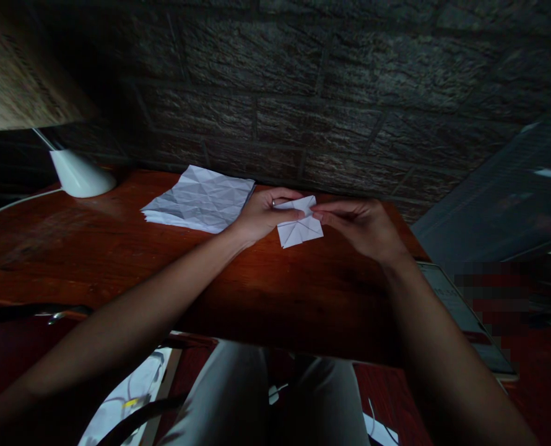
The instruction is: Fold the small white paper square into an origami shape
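A small square of folded white paper (300, 231), marked with creases that meet near its middle, is held just above the wooden table. My left hand (262, 214) grips it from the left, thumb on top and fingers behind; a ring shows on one finger. At the paper's right edge, my right hand (361, 224) pinches with thumb and forefinger. Left of my left hand lies a stack of creased white paper sheets (199, 197), its top sheet covered in triangular fold lines.
The wooden table (117, 260) runs along a dark brick wall (285, 87). At the back left stands a lamp with a white base (83, 173) and a cord. A tablet-like device (465, 316) lies by my right forearm.
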A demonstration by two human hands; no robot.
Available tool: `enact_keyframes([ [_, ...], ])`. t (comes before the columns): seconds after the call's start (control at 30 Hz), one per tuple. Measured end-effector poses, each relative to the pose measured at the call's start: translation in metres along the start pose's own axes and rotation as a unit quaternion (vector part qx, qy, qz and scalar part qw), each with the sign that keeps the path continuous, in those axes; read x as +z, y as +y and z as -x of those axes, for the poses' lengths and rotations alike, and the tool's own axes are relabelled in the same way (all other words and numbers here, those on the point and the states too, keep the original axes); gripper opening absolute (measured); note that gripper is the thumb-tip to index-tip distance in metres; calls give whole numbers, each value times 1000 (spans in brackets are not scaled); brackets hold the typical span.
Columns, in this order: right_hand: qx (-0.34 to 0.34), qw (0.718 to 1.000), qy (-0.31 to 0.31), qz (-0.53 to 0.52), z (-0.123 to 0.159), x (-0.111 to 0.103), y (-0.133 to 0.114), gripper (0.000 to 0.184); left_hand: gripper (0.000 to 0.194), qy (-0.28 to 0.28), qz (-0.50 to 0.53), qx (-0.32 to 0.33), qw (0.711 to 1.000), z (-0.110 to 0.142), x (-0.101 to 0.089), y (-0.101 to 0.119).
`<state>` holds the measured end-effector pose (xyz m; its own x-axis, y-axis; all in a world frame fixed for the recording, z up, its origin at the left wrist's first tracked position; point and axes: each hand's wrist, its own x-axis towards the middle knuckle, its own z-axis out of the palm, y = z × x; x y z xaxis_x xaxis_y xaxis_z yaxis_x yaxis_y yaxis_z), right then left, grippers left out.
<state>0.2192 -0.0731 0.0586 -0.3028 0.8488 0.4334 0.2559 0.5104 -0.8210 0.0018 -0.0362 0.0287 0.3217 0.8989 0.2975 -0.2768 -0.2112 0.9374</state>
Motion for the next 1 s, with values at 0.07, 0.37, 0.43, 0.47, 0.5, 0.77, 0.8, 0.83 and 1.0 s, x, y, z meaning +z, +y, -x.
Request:
enact_keyframes([
  [0.07, 5, 1000, 2, -5, 0, 2, -1, 19, 44, -7, -4, -2, 1000, 0, 0, 0],
  [0.37, 21, 998, 42, -46, -2, 13, -1, 29, 46, -31, -18, -11, 999, 1, -2, -3],
  [0.43, 16, 998, 47, -49, -2, 15, 0, 29, 45, -31, -10, -14, 999, 1, -2, -4],
  [0.47, 14, 998, 48, -50, -2, 15, 0, 28, 44, -30, -5, -17, 999, 1, -1, -4],
  [0.5, 13, 997, 49, -50, -2, 15, 0, 27, 44, -29, 1, -20, 999, 1, -1, -4],
  [0.77, 17, 996, 76, -43, -2, 16, 1, 22, 42, -33, 30, -21, 999, 3, 4, 1],
  [0.8, 15, 996, 79, -41, -2, 16, 1, 22, 43, -35, 30, -21, 999, 3, 4, 2],
  [0.83, 13, 996, 81, -39, -2, 16, 1, 22, 43, -37, 29, -20, 999, 3, 4, 2],
  [1.0, 18, 997, 75, -29, -2, 17, 0, 21, 44, -35, 8, -25, 999, 3, 3, 2],
])
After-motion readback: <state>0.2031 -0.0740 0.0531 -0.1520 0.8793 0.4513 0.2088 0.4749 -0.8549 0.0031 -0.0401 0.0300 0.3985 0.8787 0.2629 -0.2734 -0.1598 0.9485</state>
